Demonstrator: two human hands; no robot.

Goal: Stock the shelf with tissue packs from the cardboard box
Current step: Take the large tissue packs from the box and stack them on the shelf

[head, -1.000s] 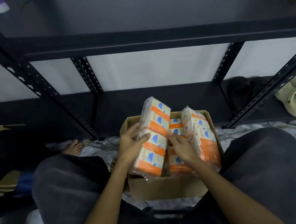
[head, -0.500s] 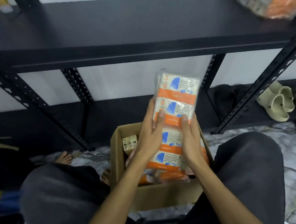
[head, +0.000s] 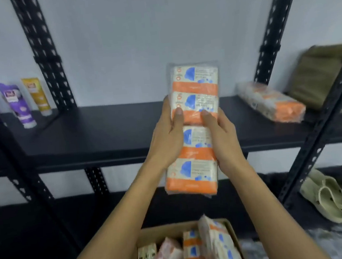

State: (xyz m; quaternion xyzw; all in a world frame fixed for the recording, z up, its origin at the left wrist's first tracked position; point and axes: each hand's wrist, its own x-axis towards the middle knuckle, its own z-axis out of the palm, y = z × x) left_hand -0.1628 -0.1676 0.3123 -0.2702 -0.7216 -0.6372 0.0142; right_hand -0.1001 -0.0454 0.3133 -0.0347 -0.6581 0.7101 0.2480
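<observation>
Facing the black shelf [head: 107,131], the long film-wrapped tissue pack [head: 194,125] hangs upright above the cardboard box [head: 165,233], looking light, soft and slippery, so the left hand [head: 164,138] and right hand [head: 222,137] grip its mid-length sides, thumbs pinching the front.

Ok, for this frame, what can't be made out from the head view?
- Cardboard box: cut off by the bottom edge, so its pack count is unknown.
- Print on the held tissue pack: too blurred to read.
- Fingers of the left hand and right hand: hidden behind the pack.
- Pack lying on the shelf: motion-blurred.
</observation>
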